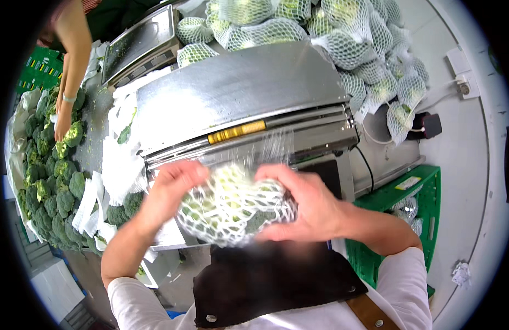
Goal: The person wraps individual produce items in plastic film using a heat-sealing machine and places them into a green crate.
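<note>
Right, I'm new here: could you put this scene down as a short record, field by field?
Held item: netted bundle with green vegetables inside
Right hand: gripping the bundle's right side
Left hand: at the bundle's upper left; blurred, grip unclear
Just beyond: clear film in front of a steel machine
Left side: broccoli pile, with another person's hand at it
Far side: heap of netted vegetables
Right side: green crate
</note>
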`<state>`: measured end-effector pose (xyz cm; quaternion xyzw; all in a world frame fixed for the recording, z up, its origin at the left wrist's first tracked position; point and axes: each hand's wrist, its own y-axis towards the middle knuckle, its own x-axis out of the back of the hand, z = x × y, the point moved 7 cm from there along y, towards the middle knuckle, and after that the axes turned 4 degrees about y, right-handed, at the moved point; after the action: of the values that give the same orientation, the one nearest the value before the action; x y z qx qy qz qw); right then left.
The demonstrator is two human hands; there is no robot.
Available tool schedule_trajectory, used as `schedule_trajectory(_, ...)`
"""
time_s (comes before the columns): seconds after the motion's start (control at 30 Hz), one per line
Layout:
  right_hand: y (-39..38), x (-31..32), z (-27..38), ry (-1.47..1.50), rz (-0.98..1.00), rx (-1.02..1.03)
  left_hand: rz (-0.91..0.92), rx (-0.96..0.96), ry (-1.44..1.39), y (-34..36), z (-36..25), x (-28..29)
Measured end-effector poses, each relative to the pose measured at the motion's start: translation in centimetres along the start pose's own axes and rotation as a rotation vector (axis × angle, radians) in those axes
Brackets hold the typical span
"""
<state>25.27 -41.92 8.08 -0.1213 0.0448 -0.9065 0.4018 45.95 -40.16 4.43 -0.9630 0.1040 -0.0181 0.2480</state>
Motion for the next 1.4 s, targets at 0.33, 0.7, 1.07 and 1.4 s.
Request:
schedule_trajectory(0.33,-7.8,-2.8,-11.5,0.611,-0.210,-0.217,-0.008,0.121,-0.060,-6.1,14.0,-2.3)
schedule_trajectory(0.7,-13.8,-1.9,-14.3,0.711,-0.254,-0.374,-0.228,0.203,-0.065,-10.1,14.0,-4.0)
schedule_trajectory(1.07,-17.2,-3.8,-13.0,0.179,-0.363,-0.309,-0.316,0.274,-0.336,-12.6,17.9,-8.3)
schedule_trajectory(1.4,-16.7,-3.7,-13.0,1.117,-0.672,-0.349,-0.518,0.143,-0.286,-13.4,17.1,-6.1)
